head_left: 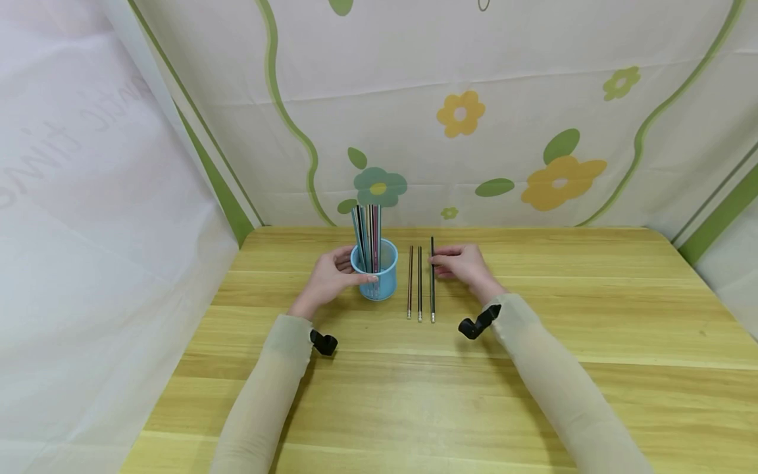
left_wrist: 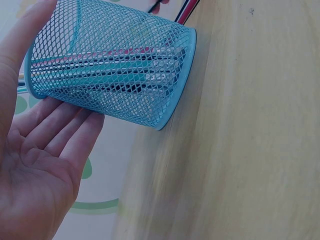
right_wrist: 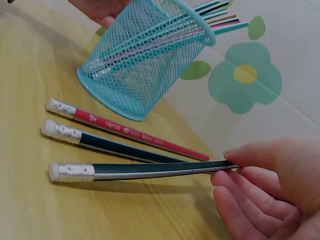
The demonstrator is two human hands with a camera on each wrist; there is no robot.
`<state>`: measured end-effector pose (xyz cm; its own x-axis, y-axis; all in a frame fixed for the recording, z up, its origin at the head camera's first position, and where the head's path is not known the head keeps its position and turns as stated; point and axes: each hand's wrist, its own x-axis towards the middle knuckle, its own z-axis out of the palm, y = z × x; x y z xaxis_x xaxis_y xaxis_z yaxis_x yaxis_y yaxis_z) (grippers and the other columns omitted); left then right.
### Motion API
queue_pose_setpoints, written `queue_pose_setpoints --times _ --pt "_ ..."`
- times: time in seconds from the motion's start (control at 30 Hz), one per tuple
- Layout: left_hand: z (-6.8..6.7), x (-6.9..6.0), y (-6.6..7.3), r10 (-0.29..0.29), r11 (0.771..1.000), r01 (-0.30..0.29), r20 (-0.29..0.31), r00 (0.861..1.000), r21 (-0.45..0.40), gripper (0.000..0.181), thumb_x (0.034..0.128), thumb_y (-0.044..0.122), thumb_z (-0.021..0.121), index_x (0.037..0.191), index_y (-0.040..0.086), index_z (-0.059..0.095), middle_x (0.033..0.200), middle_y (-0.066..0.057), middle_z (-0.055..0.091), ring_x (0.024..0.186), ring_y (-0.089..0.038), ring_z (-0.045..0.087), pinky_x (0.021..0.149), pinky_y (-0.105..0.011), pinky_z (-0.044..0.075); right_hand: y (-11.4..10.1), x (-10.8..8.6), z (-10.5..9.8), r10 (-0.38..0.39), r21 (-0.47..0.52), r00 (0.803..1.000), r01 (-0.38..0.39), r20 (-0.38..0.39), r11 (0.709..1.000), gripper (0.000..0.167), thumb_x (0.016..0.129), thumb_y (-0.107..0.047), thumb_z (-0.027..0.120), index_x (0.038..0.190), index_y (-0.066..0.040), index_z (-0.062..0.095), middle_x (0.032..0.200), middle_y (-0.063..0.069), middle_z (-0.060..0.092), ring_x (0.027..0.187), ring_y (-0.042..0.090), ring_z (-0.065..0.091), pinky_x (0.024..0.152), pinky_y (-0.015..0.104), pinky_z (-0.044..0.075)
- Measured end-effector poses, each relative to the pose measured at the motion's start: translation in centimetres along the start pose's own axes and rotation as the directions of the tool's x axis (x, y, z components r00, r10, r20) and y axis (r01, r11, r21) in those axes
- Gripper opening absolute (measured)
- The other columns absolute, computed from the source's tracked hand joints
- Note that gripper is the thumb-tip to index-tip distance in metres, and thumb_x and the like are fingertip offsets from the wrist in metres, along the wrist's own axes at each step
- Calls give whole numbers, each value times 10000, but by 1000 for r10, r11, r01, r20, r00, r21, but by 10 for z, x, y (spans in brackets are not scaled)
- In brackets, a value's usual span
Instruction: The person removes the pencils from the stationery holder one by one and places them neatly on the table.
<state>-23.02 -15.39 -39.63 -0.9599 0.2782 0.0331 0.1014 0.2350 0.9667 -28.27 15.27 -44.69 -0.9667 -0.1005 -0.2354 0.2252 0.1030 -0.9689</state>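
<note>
A light blue mesh pencil cup (head_left: pixel 381 288) stands upright with several striped pencils (head_left: pixel 368 237) leaning in it. My left hand (head_left: pixel 328 278) holds the cup from its left side, thumb across the front and fingers behind. To the right of the cup, my right hand (head_left: pixel 464 264) pinches a dark pencil with a silver stripe (right_wrist: pixel 130 171) between thumb and fingers near one end. Its white eraser end points toward me. Between that pencil and the cup lie a red pencil (right_wrist: pixel 125 130) and another dark pencil (right_wrist: pixel 110 145), side by side on the table.
The wooden table (head_left: pixel 385 401) reaches back to a white flower-printed curtain (head_left: pixel 403 125). Another white cloth (head_left: pixel 89 263) hangs at the left. Each sleeve carries a small black camera mount, the left one (head_left: pixel 324 343) and the right one (head_left: pixel 478 322).
</note>
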Motion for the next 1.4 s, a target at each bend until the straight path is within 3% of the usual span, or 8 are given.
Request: queue_pose_setpoints --times 0.33,0.73,1.4 --pt "-1 1 -2 -3 1000 3 6 1000 -4 721 799 93 889 1414 -40 538 1317 -187 630 1222 -353 592 1059 -417 481 2 4 3 51 -43 998 -53 -33 998 400 926 -74 763 1286 62 651 1133 213 710 782 193 718 779 325 617" --pt "-2 1 -2 -8 1000 8 9 1000 5 736 808 119 887 1429 -35 525 1328 -181 624 1233 -343 584 1059 -398 481 0 2 9 40 -130 996 -50 -82 990 363 917 -63 764 1249 57 679 1094 209 721 779 215 725 726 310 623" --pt "-1 0 -2 3 1000 -3 3 1000 -7 723 803 92 885 1419 -48 530 1320 -192 628 1220 -349 595 1048 -395 491 -1 4 13 29 -182 993 -49 -111 982 361 881 -64 803 1211 40 701 1034 190 730 760 204 727 699 292 621"
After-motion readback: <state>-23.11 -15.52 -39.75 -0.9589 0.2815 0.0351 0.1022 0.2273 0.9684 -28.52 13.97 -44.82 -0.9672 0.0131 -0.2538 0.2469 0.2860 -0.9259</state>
